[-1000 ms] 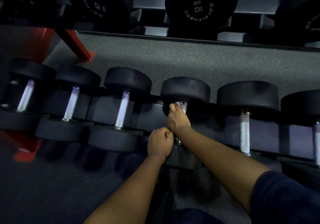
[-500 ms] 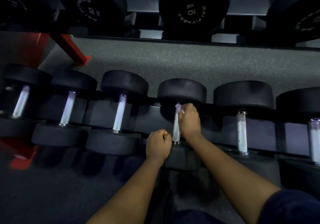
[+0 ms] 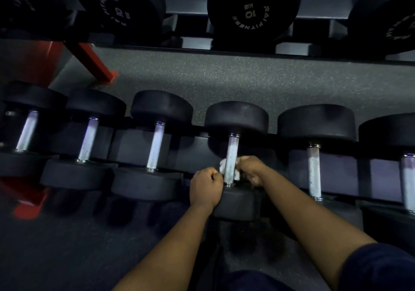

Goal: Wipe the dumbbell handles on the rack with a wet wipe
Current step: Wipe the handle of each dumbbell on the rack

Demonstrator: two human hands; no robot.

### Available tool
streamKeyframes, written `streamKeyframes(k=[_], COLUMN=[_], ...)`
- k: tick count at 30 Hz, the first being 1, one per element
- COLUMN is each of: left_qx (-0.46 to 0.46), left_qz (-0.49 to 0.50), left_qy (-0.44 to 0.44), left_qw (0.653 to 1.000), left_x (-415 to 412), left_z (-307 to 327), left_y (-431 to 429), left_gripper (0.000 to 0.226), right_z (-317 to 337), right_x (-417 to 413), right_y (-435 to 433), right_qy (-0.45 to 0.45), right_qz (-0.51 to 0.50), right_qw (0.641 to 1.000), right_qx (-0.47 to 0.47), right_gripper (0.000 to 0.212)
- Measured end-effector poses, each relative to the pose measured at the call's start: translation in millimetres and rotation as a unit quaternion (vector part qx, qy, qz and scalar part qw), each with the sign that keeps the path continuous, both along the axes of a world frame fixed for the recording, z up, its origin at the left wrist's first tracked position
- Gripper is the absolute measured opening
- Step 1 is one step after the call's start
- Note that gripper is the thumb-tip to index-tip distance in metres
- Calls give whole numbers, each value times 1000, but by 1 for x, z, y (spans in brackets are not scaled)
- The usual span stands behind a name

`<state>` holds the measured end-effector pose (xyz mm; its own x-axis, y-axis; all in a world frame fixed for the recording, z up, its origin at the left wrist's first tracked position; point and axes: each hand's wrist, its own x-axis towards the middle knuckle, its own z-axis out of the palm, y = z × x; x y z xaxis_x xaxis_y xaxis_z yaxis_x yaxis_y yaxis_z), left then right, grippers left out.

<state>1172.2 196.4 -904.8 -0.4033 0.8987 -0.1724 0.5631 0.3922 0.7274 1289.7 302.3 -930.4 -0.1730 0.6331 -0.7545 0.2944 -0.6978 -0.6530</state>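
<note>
in the middle of the frame, the fourth dumbbell handle [image 3: 231,155] from the left lies on the lower rack [image 3: 195,151]. the white wet wipe [image 3: 223,167] wraps behind its lower end and shows on both sides. the right hand [image 3: 251,170] curls round the wipe just right of the handle. the left hand [image 3: 206,188] is balled in a fist against the near dumbbell head [image 3: 238,205]; whether it pinches the wipe i cannot tell.
</note>
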Motion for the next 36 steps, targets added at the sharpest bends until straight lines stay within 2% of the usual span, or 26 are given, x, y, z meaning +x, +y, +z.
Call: streamKeyframes(k=[3,4,7,9,10,12,14,16,19,21,23,27,29,30,33,36], left_qx=[-7,-8,-2,-2,-4,-6,-4,0,6,6,0,5,4,2,-12,-27], left_qz=[-4,-5,-6,-7,-10,-13,-12,-7,-2,-2,-3,-2,-2,-3,-11,-26], left_qy=[0,1,4,4,7,15,16,11,-1,3,3,10,13,14,25,37], left_qw=[1000,1000,1000,1000,1000,1000,1000,1000,1000,1000,1000,1000,1000,1000,1000,999], left_x=[0,0,0,0,1,1,1,2,3,2,1,1,1,1,0,0], left_z=[-2,-2,-1,-1,-1,0,0,2,4,3,1,2,3,2,1,3], left_y=[0,0,0,-1,0,0,0,0,0,0,0,-1,-1,-1,0,3], left_gripper=[26,25,28,29,27,25,26,26,29,29,27,28,27,27,28,30], right_z=[-4,0,23,31,30,28,34,40,46,46,42,35,30,28,26,20], right_x=[-2,-2,-1,-3,-5,-10,-18,-26,-32,-29,-26,-26,-22,-18,-3,8], right_y=[16,17,-2,-22,-30,-34,-25,-13,6,12,10,-2,-5,-5,0,-4], right_qy=[-17,-50,-158,-164,-168,-206,-260,-325,-425,-441,-432,-370,-324,-302,-252,-265], right_qz=[-159,-168,-46,78,159,356,465,475,482,530,590,681,703,701,644,526], right_qw=[984,976,940,896,873,814,749,696,564,487,436,415,390,392,442,509], right_qx=[82,126,298,405,429,409,393,430,518,536,525,477,498,513,571,628], right_gripper=[16,17,10,14,18,17,20,24,32,33,32,30,26,26,28,32])
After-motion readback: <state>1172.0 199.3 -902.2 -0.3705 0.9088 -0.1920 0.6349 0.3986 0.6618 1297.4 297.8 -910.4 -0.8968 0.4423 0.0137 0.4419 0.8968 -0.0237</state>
